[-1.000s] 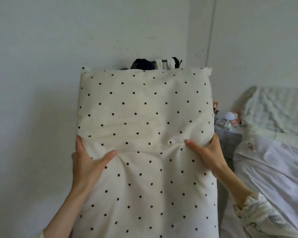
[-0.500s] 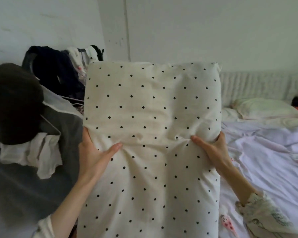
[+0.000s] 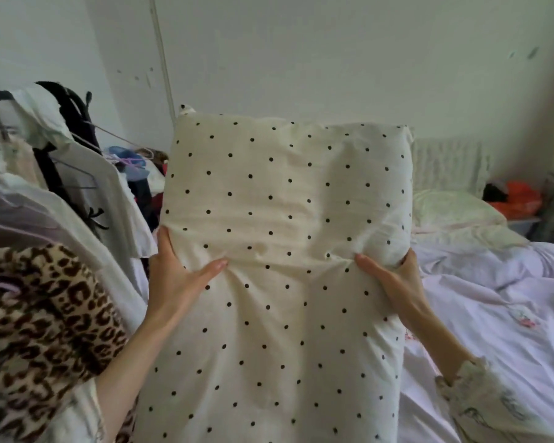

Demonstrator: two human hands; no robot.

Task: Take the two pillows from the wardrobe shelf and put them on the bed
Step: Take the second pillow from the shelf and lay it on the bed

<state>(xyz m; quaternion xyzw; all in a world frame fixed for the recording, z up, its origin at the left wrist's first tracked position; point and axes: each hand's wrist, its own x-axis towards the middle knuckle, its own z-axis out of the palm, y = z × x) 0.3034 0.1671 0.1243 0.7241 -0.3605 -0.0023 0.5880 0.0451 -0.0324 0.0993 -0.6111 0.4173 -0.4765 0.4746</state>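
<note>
Here the left hand (image 3: 176, 279) and right hand (image 3: 394, 282) grip the upright pillow's (image 3: 285, 219) side edges.

Soft, even daylight, slightly washed out

No hard shadows or glare; only faint shading in the creases of the dotted pillow (image 3: 285, 219). Detail is smeared and soft throughout, worst on the hanging clothes (image 3: 45, 219) at left, and the wide lens bends the wall pipe (image 3: 162, 59).
</note>
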